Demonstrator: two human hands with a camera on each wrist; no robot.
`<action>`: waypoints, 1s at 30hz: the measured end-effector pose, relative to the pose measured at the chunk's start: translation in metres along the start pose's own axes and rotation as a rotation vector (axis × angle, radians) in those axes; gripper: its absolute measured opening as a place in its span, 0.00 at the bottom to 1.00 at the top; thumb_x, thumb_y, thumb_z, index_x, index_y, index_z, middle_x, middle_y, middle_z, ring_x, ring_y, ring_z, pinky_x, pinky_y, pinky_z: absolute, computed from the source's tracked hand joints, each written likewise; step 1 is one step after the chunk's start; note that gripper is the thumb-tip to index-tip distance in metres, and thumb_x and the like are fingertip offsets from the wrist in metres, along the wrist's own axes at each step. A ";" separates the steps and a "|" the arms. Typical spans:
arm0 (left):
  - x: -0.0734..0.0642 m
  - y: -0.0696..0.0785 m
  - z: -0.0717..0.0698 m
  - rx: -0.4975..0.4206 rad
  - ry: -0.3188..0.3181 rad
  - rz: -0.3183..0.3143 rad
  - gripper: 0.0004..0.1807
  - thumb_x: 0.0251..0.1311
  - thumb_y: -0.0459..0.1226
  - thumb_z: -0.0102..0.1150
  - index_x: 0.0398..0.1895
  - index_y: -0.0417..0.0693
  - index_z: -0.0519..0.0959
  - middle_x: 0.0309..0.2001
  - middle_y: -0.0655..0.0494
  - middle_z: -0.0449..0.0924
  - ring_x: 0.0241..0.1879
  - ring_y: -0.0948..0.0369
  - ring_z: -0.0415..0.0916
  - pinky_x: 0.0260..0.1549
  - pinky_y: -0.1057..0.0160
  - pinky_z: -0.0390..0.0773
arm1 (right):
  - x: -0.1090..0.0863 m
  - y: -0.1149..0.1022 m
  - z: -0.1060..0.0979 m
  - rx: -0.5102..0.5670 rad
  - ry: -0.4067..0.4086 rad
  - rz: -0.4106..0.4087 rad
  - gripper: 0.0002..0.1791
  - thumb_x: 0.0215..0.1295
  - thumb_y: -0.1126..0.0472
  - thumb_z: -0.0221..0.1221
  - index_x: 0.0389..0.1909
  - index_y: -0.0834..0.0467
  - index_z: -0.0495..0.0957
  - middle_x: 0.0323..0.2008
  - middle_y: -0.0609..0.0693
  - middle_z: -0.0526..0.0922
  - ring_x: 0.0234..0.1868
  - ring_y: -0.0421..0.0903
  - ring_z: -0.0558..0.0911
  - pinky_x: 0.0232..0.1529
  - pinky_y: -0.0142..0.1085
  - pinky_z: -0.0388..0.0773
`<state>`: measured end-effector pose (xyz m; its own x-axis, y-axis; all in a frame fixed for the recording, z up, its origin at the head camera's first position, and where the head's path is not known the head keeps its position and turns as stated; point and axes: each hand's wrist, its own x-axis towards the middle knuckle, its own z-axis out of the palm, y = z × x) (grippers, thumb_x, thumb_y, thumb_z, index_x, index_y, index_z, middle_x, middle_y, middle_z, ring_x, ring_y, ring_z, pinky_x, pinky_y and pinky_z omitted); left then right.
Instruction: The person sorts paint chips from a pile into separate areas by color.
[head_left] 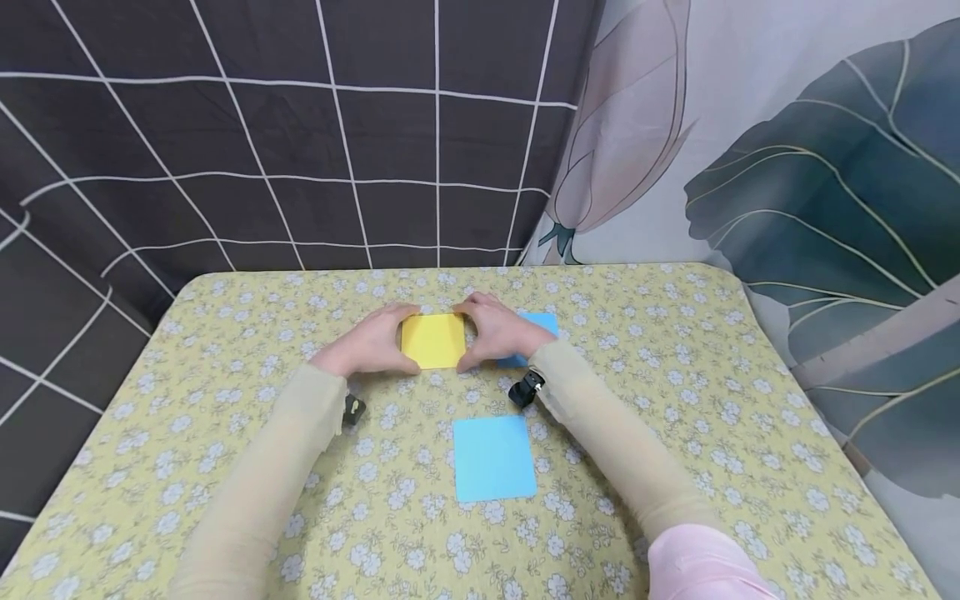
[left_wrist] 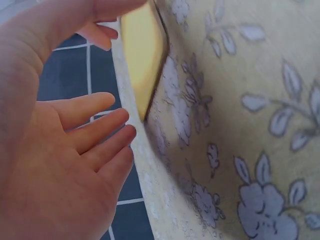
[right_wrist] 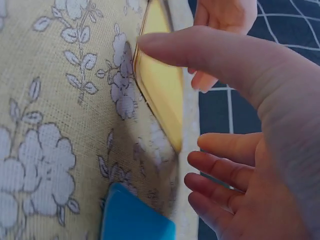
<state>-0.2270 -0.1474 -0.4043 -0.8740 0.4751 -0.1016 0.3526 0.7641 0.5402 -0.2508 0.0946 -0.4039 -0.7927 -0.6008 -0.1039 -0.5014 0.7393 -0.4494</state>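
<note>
A yellow paper-like square (head_left: 433, 342) lies flat on the flowered cloth, between the two hands. My left hand (head_left: 372, 340) frames its left side, thumb by the near corner and fingertips by the far one. On the opposite side my right hand (head_left: 495, 327) does the same. The wrist views show the fingers of the left hand (left_wrist: 75, 155) and right hand (right_wrist: 272, 185) spread and nearly straight. The right thumb meets the square's near edge. Behind the right hand, a blue square (head_left: 542, 323) is partly hidden. Nearer me lies another blue square (head_left: 494, 458).
A yellow flowered cloth (head_left: 405, 517) covers the table. Beyond its far edge hangs a dark curtain (head_left: 390, 133) with white grid lines. A pale cloth with a large leaf print (head_left: 832, 208) hangs at the right. Each wrist wears a black strapped device (head_left: 527, 388).
</note>
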 end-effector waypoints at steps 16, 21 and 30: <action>-0.048 0.043 0.032 -0.003 0.058 0.151 0.48 0.55 0.55 0.72 0.76 0.46 0.65 0.73 0.46 0.65 0.71 0.48 0.62 0.69 0.42 0.61 | -0.068 -0.011 -0.010 -0.046 0.076 -0.070 0.55 0.48 0.40 0.76 0.74 0.61 0.66 0.70 0.55 0.68 0.70 0.53 0.67 0.69 0.48 0.67; -0.067 0.056 0.050 0.032 0.035 0.225 0.49 0.55 0.58 0.71 0.75 0.42 0.66 0.72 0.46 0.66 0.71 0.51 0.62 0.70 0.49 0.62 | -0.099 -0.009 -0.004 -0.063 0.067 -0.091 0.58 0.46 0.37 0.76 0.75 0.59 0.65 0.71 0.55 0.67 0.71 0.52 0.65 0.70 0.49 0.66; -0.087 0.075 0.069 0.104 -0.022 0.312 0.62 0.41 0.65 0.77 0.74 0.39 0.65 0.72 0.47 0.67 0.71 0.52 0.62 0.70 0.53 0.62 | -0.149 -0.009 0.009 -0.089 0.026 -0.089 0.61 0.41 0.33 0.78 0.74 0.59 0.67 0.69 0.54 0.70 0.68 0.51 0.69 0.67 0.46 0.70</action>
<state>-0.1010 -0.1011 -0.4127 -0.7112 0.7020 0.0372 0.6358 0.6198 0.4600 -0.1249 0.1752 -0.3928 -0.7515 -0.6583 -0.0434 -0.5984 0.7079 -0.3751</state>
